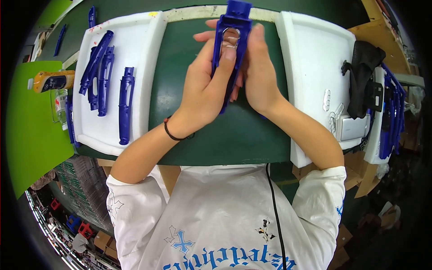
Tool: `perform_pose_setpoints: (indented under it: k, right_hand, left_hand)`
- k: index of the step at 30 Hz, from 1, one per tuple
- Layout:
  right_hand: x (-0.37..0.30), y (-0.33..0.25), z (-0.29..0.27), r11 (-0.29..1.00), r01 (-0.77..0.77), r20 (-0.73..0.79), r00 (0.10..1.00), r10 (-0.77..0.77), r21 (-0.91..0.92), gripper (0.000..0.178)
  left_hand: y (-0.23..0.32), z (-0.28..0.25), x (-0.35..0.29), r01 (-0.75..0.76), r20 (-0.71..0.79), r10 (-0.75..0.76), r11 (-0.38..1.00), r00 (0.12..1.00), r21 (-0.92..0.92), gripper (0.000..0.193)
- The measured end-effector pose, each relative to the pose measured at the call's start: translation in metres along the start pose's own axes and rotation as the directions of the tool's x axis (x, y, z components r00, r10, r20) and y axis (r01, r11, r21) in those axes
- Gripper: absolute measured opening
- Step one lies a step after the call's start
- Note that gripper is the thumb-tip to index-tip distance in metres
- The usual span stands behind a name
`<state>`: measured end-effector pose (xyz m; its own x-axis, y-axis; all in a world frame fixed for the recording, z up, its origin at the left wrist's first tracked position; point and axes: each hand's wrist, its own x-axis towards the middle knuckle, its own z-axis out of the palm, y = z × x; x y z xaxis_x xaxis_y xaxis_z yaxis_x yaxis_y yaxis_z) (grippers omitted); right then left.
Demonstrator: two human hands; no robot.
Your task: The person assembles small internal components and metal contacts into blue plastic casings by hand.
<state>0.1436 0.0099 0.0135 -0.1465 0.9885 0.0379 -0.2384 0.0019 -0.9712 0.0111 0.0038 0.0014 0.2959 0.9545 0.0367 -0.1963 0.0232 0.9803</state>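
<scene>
A long blue plastic housing [243,23] is held up above the table's far middle, tilted with its far end raised. My left hand [203,83] is closed around it, the thumb pressed on a shiny oval piece [231,35] in its opening. Against the housing's right side lies my right hand [263,74], its thumb up and its fingers partly hidden behind the part. Several similar blue housings [126,105] lie on the white foam tray [146,63] at left. On the right foam tray [310,58] rest a small silver oval plate [326,100] and some shiny pieces [334,119].
The dark green table [180,139] runs between the trays. At right are a black pouch [360,81], a white box [353,128] and more blue housings [393,117]. An orange drink bottle [54,81] stands at far left. A black cable [275,207] hangs over my shirt.
</scene>
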Motion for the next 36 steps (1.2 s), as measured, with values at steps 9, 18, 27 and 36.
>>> perform_pose_setpoints:
  k: [9,18,27,36]
  right_hand:
    - [0.000,-0.018,-0.008,0.989,0.066,0.021,0.998,-0.063,-0.134,0.086]
    - [0.000,-0.012,-0.008,0.963,0.131,0.007,0.991,-0.133,-0.235,0.032]
    - [0.000,-0.026,-0.011,0.999,0.034,0.026,0.999,-0.034,-0.013,0.033]
    - [0.003,-0.032,-0.016,0.997,-0.062,-0.006,0.998,0.063,0.045,0.028]
  left_hand:
    - [0.015,-0.012,-0.014,0.135,0.121,-0.120,0.983,0.985,-0.124,0.032]
    - [0.009,-0.019,-0.009,-0.373,0.246,0.285,0.788,0.926,0.490,0.086]
    - [0.005,-0.019,-0.013,-0.400,0.210,0.354,0.881,0.911,0.253,0.079]
    - [0.026,-0.017,-0.019,0.007,0.311,0.020,0.996,0.950,-0.086,0.081]
